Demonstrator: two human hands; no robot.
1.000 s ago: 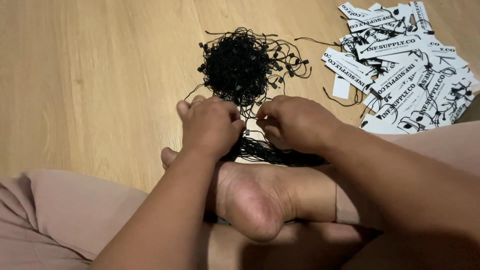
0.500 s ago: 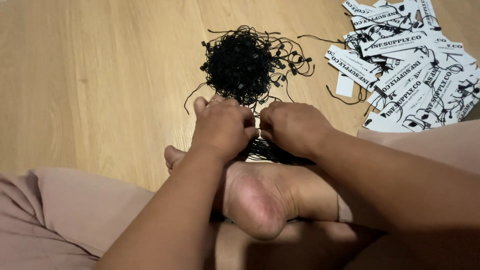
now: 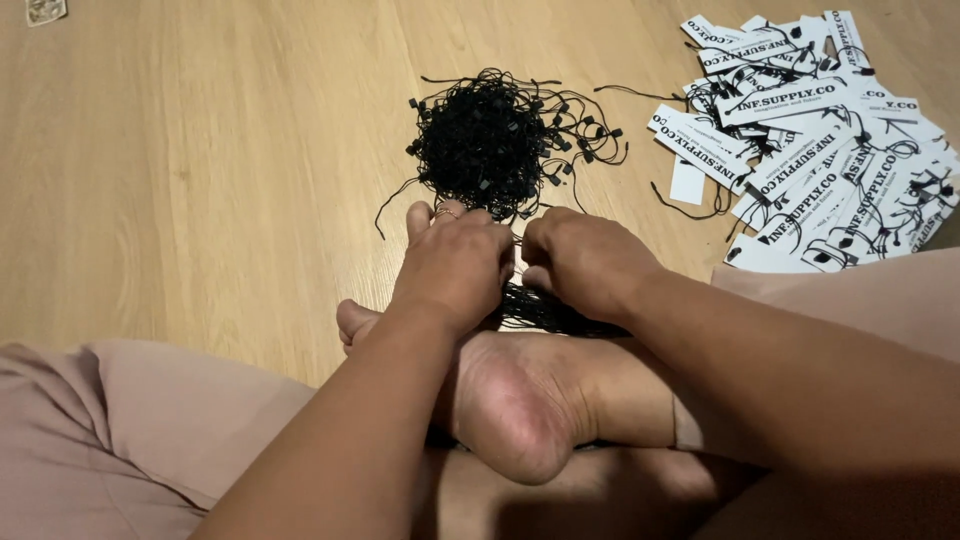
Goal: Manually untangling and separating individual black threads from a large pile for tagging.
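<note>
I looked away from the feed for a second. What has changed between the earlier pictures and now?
The left hand and right hand, slightly apart a second ago, have closed together, fingertips meeting over the bundle of black strings lying on the foot. What they pinch is hidden. The tangled pile of black strings, the white tags and the wooden floor look unchanged.

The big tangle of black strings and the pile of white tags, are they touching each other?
Apart. The head view shows bare wooden floor between the tangle of black strings and the pile of white tags.
</note>
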